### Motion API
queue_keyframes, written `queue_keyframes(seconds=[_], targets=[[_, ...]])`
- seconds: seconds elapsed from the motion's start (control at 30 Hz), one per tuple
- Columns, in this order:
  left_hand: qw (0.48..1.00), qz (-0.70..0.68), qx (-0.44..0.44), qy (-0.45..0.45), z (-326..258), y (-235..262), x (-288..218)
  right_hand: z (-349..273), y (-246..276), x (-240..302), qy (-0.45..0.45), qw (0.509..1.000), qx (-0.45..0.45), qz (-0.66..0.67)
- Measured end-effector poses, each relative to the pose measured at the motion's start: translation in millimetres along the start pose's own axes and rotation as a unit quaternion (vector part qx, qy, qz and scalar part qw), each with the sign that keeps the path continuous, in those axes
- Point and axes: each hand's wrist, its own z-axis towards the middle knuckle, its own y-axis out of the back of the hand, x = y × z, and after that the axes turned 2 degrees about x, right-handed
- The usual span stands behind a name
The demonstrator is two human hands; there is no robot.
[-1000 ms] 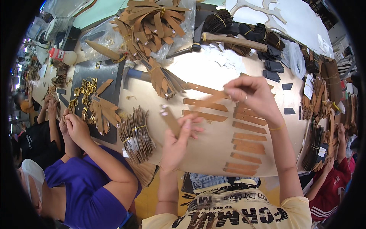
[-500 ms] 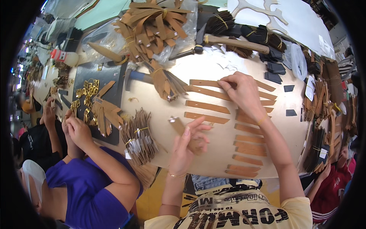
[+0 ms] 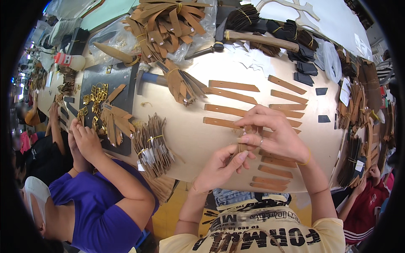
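Your left hand grips brown strips, your right hand pinching their upper end; should that wrist dip, it could skew the laid-out strips (loose, apparently) beneath and beside it.

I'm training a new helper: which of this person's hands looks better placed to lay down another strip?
Probably the right hand: it reaches over the laid-out brown strips, its fingertips at the held strips, while the left hand grips those nearer the body.
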Motion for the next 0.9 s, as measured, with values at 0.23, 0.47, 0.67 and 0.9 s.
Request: queue_keyframes(seconds=[0.23, 0.47, 0.67, 0.9], targets=[[0.993, -0.063, -0.082, -0.061, -2.3, -6.1, 13.4, -26.7, -6.1, 1.9, -0.039, 0.994, -0.052, 0.091], [0.994, -0.058, -0.085, -0.041, -9.7, -3.5, 14.3, -33.2, -18.8, -9.5, -0.059, 0.969, -0.039, 0.238], [0.991, -0.052, -0.108, -0.064, -10.7, -1.9, 13.8, -37.3, -17.0, -14.3, -0.105, 0.936, -0.041, 0.334], [0.984, -0.097, -0.135, -0.070, -10.0, -1.5, 15.3, -35.1, -12.9, -14.9, -0.133, 0.922, -0.023, 0.362]])
